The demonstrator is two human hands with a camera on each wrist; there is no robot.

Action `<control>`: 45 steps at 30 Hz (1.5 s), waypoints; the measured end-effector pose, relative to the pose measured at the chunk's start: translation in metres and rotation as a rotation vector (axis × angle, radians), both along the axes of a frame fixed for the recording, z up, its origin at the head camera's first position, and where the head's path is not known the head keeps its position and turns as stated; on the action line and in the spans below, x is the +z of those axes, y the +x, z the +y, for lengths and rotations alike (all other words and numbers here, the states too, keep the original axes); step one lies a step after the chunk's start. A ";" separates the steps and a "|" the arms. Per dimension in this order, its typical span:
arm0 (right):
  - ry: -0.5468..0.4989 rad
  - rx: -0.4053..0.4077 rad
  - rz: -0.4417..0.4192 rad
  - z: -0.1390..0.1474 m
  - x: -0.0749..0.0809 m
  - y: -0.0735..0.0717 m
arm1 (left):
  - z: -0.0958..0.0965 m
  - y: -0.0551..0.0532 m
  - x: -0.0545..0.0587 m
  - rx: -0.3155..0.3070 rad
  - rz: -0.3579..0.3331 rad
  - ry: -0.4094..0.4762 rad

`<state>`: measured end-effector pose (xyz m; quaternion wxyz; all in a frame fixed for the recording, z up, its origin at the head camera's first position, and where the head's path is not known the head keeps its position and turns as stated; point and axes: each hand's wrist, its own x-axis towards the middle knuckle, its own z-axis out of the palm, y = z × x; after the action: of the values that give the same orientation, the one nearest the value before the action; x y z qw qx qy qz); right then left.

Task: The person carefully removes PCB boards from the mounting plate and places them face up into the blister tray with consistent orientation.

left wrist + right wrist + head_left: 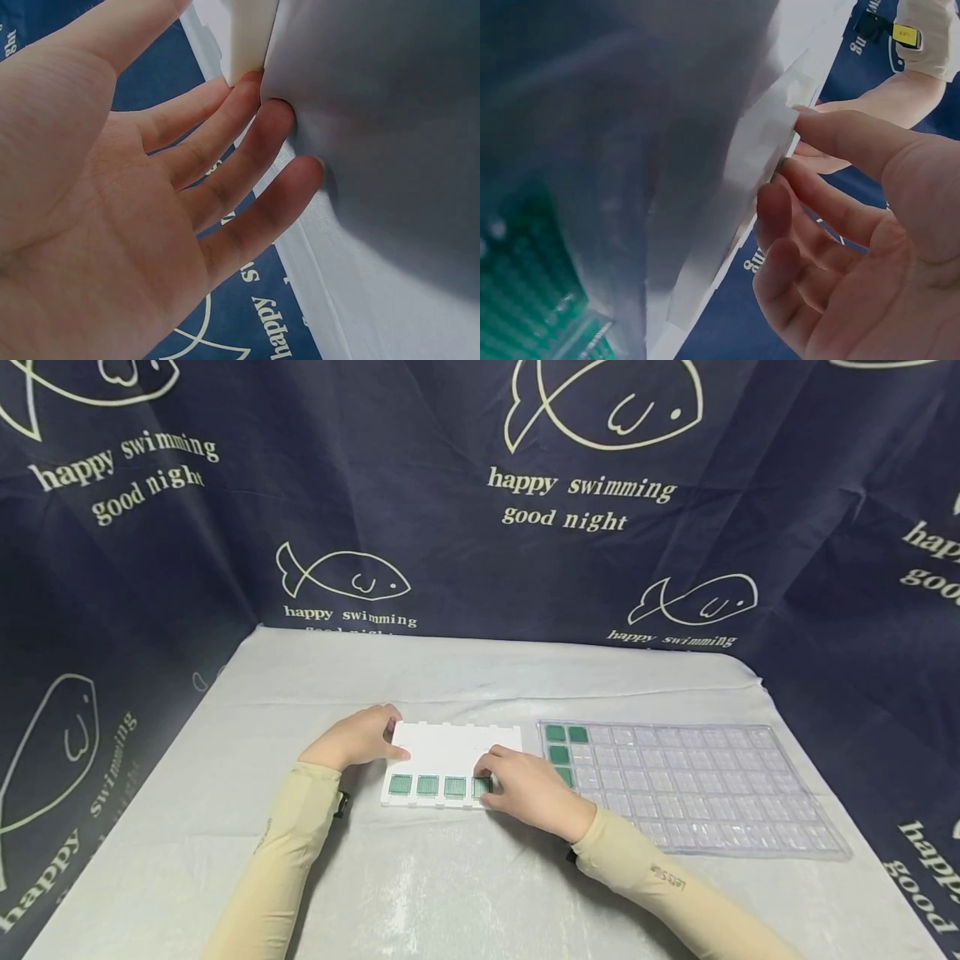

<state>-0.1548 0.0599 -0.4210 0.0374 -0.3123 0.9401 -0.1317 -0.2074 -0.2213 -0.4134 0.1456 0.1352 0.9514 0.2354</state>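
A white rectangular tray (453, 747) lies on the table with a row of small green circuit boards (427, 786) along its near side. My left hand (356, 739) grips the tray's far left corner, thumb over the top; in the left wrist view its fingertips (279, 116) reach the white edge and the cloth. At the right end of the row, my right hand (536, 789) pinches a green circuit board (481, 787) between thumb and fingers, partly covering it. The right wrist view shows that thumb and index finger (832, 195) close together at the tray.
Right of the white tray lies a clear plastic compartment tray (697, 785), with several green boards (556, 755) in its left cells. A light cloth (420, 893) covers the table. Dark fabric (450, 527) with fish prints hangs behind and at both sides.
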 end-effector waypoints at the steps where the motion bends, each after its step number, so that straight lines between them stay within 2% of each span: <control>1: 0.000 0.002 0.005 0.000 0.000 0.000 | 0.000 0.000 0.000 0.000 0.000 -0.001; 16: 0.006 0.025 0.103 0.004 -0.003 0.003 | 0.001 -0.001 0.000 0.007 -0.001 -0.007; 26: 0.007 0.033 0.080 0.004 -0.002 0.004 | 0.000 -0.001 -0.002 0.006 -0.004 0.006; 37: 0.023 0.009 0.135 0.007 -0.006 0.006 | 0.004 -0.001 0.000 0.008 -0.022 0.007; 45: 0.020 0.006 0.116 0.010 -0.002 0.008 | 0.003 -0.001 -0.001 0.006 -0.015 0.003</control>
<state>-0.1467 0.0699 -0.4231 -0.0137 -0.3219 0.9410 -0.1038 -0.2086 -0.2180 -0.4142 0.1519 0.1307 0.9503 0.2385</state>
